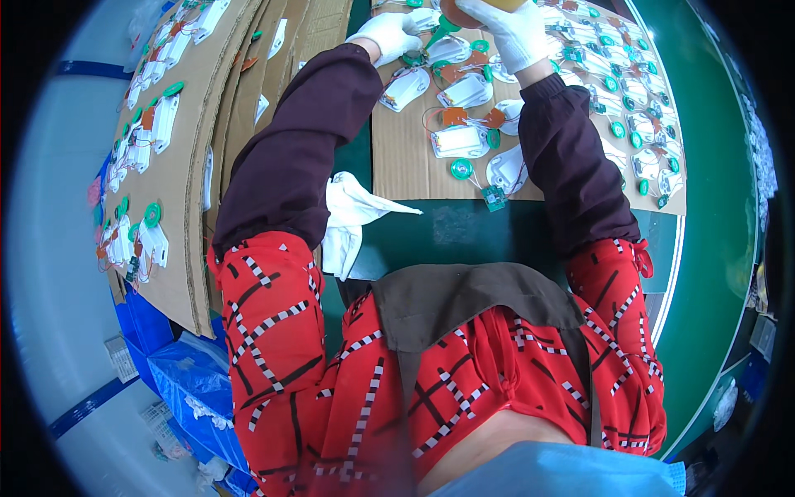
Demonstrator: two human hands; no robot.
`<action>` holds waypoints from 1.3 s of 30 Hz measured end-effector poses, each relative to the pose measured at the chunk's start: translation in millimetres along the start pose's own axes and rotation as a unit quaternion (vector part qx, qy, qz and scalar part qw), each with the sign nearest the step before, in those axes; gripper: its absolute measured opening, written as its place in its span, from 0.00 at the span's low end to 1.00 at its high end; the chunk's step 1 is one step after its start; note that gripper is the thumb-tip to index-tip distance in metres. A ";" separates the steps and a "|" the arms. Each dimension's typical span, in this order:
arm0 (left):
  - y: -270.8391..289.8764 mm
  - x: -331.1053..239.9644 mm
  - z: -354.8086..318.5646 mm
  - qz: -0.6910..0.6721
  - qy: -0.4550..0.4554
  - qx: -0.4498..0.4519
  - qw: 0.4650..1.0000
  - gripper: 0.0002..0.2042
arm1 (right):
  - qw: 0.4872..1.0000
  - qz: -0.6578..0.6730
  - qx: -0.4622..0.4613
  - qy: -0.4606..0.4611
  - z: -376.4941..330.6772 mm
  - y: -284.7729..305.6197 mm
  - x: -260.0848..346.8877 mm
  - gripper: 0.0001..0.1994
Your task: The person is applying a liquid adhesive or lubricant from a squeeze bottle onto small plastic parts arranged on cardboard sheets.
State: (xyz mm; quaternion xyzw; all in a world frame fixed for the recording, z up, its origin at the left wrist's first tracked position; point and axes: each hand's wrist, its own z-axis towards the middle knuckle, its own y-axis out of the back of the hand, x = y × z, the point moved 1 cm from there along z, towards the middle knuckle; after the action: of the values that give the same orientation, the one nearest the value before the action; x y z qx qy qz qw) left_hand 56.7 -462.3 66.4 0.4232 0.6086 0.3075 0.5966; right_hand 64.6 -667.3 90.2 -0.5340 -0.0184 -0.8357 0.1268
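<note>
At the top of the view, my left hand (386,35), in a white glove, has its fingers drawn together at the edge of a white plastic housing (426,18). My right hand (517,35), gloved too, is closed around a brown and yellowish object (500,4), cut off by the upper edge, so its kind does not show. Below and between the hands, several white housings (468,89) lie on a cardboard sheet (404,170), with green round parts (461,169), thin wires and orange pieces (454,116). A small green circuit board (494,198) hangs over the sheet's near edge.
More housings (163,120) lie on stacked cardboard (186,224) at the left. A white cloth (348,217) rests on the green tabletop (464,236) near my left forearm. Blue bins (195,377) stand at the lower left. Rows of wired parts (638,124) fill the cardboard's right side.
</note>
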 end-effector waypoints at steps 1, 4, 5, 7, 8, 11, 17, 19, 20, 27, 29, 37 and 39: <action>-0.4 -0.7 -0.1 0.000 -0.001 0.000 1.000 0.16 | 1.000 0.016 -0.004 0.012 0.3 -0.6 -0.6 0.25; -0.7 -2.8 -1.2 -0.012 -0.002 0.000 1.000 0.15 | 0.999 0.030 -0.011 0.024 0.6 -1.2 -3.7 0.26; -0.5 -3.5 -1.4 -0.003 0.000 -0.002 1.000 0.15 | 0.999 0.029 -0.015 0.025 0.5 -1.3 -4.6 0.26; 0.1 -4.1 -2.4 0.006 0.003 -0.004 1.000 0.15 | 0.999 0.040 -0.011 0.026 0.1 -0.9 -5.3 0.26; 0.5 -4.1 -3.2 0.003 0.002 -0.006 1.000 0.15 | 0.998 0.052 -0.007 0.026 0.0 -0.9 -5.6 0.26; 2.0 -6.0 -5.2 -0.001 0.005 -0.006 1.000 0.15 | 0.997 0.077 0.011 0.013 -0.6 0.4 -7.0 0.26; 2.1 -9.6 -6.0 0.010 -0.003 -0.001 1.000 0.15 | 0.991 0.127 0.048 0.013 5.6 4.2 -17.7 0.25; 0.9 -5.5 -4.3 0.001 0.000 0.000 1.000 0.15 | 0.992 0.123 0.027 0.019 1.4 5.0 -13.5 0.24; 0.8 -3.4 -4.1 0.010 -0.001 -0.007 1.000 0.14 | 0.993 0.119 0.004 0.026 -0.5 4.1 -9.5 0.24; 1.5 -4.7 -4.0 0.010 0.009 -0.010 1.000 0.13 | 0.994 0.094 -0.021 0.055 -4.4 3.5 -13.8 0.24; 2.3 -6.8 -4.4 0.027 0.005 -0.009 1.000 0.13 | 0.994 0.098 -0.030 0.022 -5.5 3.8 -18.2 0.24; 4.2 -8.0 -8.9 0.013 -0.002 -0.020 1.000 0.12 | 0.995 0.080 -0.041 0.034 -3.9 9.7 -23.8 0.26; 2.7 -9.2 -7.3 0.030 -0.006 -0.016 0.999 0.11 | 0.994 0.073 -0.063 0.047 -5.2 12.9 -28.0 0.27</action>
State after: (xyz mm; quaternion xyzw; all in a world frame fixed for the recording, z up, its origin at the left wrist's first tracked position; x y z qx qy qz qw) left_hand 49.3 -468.2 73.7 0.4335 0.5872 0.3327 0.5971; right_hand 74.1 -675.3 61.4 -0.5013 0.0798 -0.8477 0.1542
